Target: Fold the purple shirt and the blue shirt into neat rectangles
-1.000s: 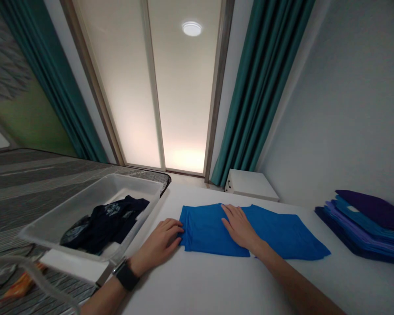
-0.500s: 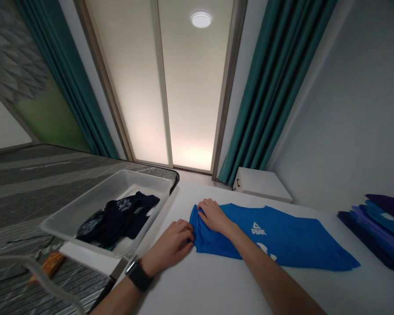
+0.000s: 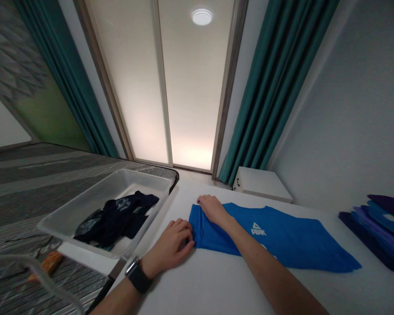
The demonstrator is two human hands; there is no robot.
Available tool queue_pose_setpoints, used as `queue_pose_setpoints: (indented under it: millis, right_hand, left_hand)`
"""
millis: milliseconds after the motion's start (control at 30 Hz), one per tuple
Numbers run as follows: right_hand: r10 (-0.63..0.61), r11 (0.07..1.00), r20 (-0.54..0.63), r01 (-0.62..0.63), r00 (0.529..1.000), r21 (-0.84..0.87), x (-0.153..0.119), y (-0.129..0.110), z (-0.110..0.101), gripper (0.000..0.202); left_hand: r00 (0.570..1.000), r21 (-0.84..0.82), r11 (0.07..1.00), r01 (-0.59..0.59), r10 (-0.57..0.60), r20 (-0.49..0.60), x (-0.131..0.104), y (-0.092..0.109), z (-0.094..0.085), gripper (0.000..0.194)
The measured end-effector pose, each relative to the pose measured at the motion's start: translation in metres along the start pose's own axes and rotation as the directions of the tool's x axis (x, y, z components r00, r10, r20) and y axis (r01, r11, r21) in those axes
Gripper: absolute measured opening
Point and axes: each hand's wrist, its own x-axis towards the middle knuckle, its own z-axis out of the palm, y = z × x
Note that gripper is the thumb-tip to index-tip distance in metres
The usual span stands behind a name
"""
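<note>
A blue shirt with a white PEAK print lies flat across the white table, its left end folded or creased. My left hand, with a dark watch on the wrist, rests at the shirt's left edge; its fingers are curled and the fingertips touch the fabric. On the upper left part of the shirt lies my right hand, palm down with its fingers over the cloth. The right forearm crosses above the shirt and hides part of the print.
A clear plastic bin holding dark clothes stands at the left. Several folded garments are stacked at the right edge. Beyond the table is a white cabinet.
My right hand has shifted slightly up and away over the fabric. The cloth at the shirt's left end looks flatter and wider. My left hand has barely moved.
</note>
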Motion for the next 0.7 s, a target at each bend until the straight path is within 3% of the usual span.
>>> queue_pose_setpoints:
  millis: [167,267,433,533,700]
  right_hand:
    - [0.058,0.998,-0.024,-0.057,0.998,0.031,0.001,0.009,0.002,0.025]
    - [0.069,0.996,0.005,-0.069,0.998,0.053,0.003,0.021,-0.004,0.027]
    - [-0.011,0.995,0.058,0.006,0.998,0.095,0.001,0.036,-0.018,0.013]
    - [-0.047,0.990,0.047,0.041,0.998,0.133,0.001,0.039,-0.025,0.017]
    - [0.038,0.999,0.073,-0.040,0.997,0.024,0.002,0.038,-0.018,0.015]
  left_hand:
    - [0.975,0.100,0.972,0.211,-0.201,-0.098,0.011,0.015,0.017,0.030]
    - [0.970,0.141,0.964,0.226,-0.210,-0.120,0.014,0.018,0.023,0.024]
    - [0.970,0.139,0.963,0.230,-0.216,-0.111,0.013,0.016,0.024,0.022]
    - [0.970,0.126,0.965,0.232,-0.219,-0.108,0.013,0.015,0.023,0.022]
    - [0.968,0.109,0.966,0.234,-0.222,-0.113,0.014,0.014,0.024,0.021]
